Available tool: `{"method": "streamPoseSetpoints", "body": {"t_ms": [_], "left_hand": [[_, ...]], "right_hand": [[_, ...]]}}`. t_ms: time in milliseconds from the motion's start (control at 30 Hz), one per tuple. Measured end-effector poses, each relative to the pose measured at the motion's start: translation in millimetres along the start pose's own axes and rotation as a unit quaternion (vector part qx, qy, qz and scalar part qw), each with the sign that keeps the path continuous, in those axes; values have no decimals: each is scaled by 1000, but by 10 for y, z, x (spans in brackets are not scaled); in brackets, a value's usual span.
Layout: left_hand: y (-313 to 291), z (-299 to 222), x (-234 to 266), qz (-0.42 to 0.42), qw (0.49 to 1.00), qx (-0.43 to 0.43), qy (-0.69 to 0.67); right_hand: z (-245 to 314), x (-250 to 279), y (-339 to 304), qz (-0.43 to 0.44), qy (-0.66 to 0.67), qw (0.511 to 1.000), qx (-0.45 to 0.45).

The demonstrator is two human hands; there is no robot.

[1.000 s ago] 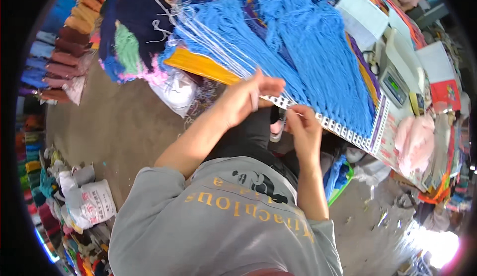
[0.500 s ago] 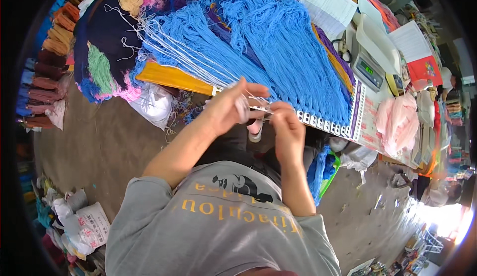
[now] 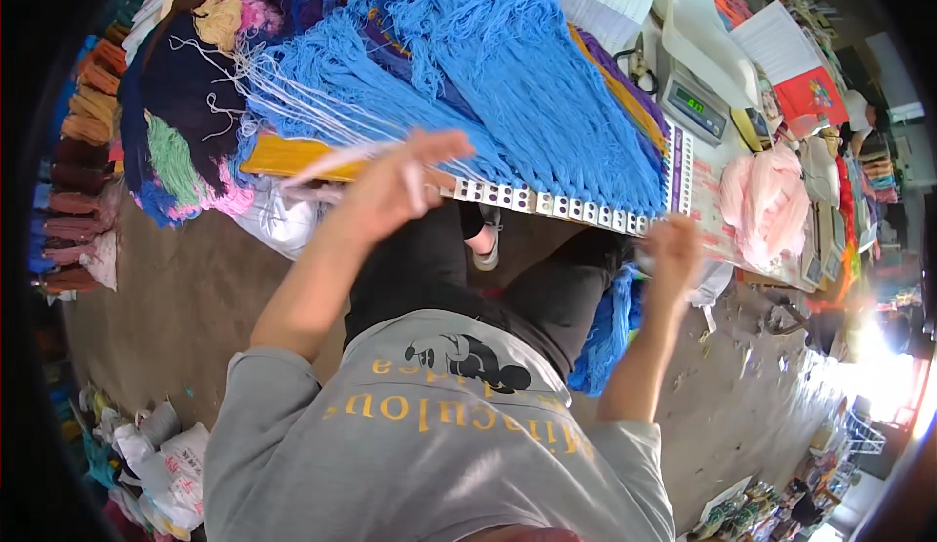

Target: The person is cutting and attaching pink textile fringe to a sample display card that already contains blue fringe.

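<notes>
blurred right hand [image 3: 673,249], perhaps half-curled

- Floor [image 3: 195,318]: brown-grey, matte at left; pale scraps are scattered on the right-hand section.
- Tabletop [image 3: 711,161]: pale surface with reddish marks toward the right; spans the upper middle of the view.
- Light source: bright opening [image 3: 883,386] at the right edge, overexposed; window or doorway cannot be determined. Glare extends across the adjacent floor.
- Left perimeter: folded textile bundles [image 3: 83,147] in orange, brown, dusty pink and blue, arranged in rows.
- Lower left: white printed bag [image 3: 183,474] among mixed soft items.
- Lower right: pale wire rack [image 3: 864,435] near the bright opening; assorted small goods [image 3: 747,513] located below it, toward the left.
</notes>
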State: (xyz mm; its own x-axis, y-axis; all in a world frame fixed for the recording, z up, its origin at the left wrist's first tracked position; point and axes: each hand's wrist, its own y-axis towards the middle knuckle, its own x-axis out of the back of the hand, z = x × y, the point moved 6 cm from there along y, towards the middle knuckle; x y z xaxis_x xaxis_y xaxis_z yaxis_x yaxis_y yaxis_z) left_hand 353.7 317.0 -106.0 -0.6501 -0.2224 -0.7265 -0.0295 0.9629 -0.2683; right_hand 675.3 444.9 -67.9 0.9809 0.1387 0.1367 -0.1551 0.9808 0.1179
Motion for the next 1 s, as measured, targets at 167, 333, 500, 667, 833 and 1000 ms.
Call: {"method": "streamPoseSetpoints", "body": {"t_ms": [167, 333, 500, 667, 833, 1000], "left_hand": [[366, 787, -99, -66, 981, 184, -10], [486, 850, -109, -100, 970, 216, 48], [577, 817, -214, -106, 945, 204, 232], [789, 848, -66, -93, 920, 92, 369], [800, 816, -176, -60, 906, 42, 416], [669, 479, 2, -132, 900, -40, 414]], "right_hand": [[-676, -1166, -5, 244, -34, 967, -63], [-836, -1279, 82, 237, -156, 957, -66], [-924, -1294, 113, 200, -177, 960, -82], [-935, -1359, 100, 210, -199, 955, -61], [-1025, -1394, 107, 244, -75, 959, -124], [-955, -1339, 35, 238, -194, 952, -19]]}}
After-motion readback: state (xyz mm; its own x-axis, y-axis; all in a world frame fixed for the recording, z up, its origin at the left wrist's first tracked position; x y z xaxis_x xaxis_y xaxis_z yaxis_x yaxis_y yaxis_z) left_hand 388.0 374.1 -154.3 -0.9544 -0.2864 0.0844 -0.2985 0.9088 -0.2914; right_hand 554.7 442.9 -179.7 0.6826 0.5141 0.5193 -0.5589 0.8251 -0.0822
